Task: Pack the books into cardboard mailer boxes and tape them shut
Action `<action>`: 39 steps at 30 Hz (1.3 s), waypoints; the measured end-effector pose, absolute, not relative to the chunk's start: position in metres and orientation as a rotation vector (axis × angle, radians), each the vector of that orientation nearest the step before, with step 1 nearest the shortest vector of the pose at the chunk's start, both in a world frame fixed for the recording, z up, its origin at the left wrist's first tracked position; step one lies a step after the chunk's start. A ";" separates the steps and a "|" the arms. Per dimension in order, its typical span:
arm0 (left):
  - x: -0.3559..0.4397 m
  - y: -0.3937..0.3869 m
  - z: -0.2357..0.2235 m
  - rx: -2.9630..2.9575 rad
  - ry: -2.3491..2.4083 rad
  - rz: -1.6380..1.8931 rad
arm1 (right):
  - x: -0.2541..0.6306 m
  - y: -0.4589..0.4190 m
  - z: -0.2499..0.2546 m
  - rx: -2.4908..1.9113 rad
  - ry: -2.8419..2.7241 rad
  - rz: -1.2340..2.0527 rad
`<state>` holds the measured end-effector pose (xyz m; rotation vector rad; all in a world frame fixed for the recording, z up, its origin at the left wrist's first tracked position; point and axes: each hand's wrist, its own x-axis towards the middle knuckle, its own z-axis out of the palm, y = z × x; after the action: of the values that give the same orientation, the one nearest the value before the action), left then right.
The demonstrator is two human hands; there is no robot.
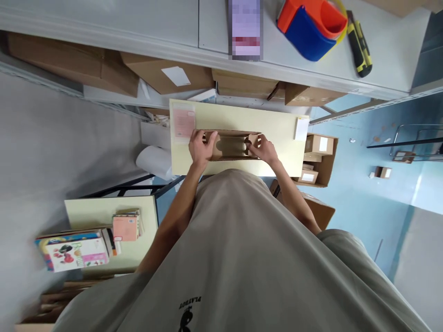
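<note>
A narrow brown cardboard box (231,133) stands open over the pale yellow table (280,122), with its long walls upright and the tabletop showing through its middle. My left hand (202,146) is closed around its left end, thumb over an end flap. At the opposite end my right hand (265,149) grips the right flap, thumb and fingers pinching the cardboard. Left of the box lies a pink book (184,121) in what looks like a clear wrapper. A small white pad or stack of labels (302,128) rests near the table's right edge.
On the grey shelf (138,23) above sit a red and blue tape dispenser (313,30), a yellow-black utility knife (360,46) and a blurred-out phone (246,30). Cartons (173,76) fill the shelf below. Books (78,251) lie on a side table; boxes (321,157) stand right.
</note>
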<state>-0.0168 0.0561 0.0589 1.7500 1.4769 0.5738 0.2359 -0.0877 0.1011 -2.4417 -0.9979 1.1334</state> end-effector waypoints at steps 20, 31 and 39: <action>-0.038 0.105 0.070 1.599 1.179 0.709 | 0.231 -0.087 0.149 -1.808 -0.767 1.325; -0.077 0.113 0.128 1.608 1.110 0.874 | 0.217 -0.079 0.208 -1.757 -0.957 1.106; -0.074 0.123 0.119 1.550 1.214 0.853 | 0.217 -0.072 0.216 -1.862 -1.040 1.165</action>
<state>-0.0737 0.1232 0.1194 1.5496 1.2142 0.8529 0.2170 -0.0716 0.2156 -1.8624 -1.0399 1.1648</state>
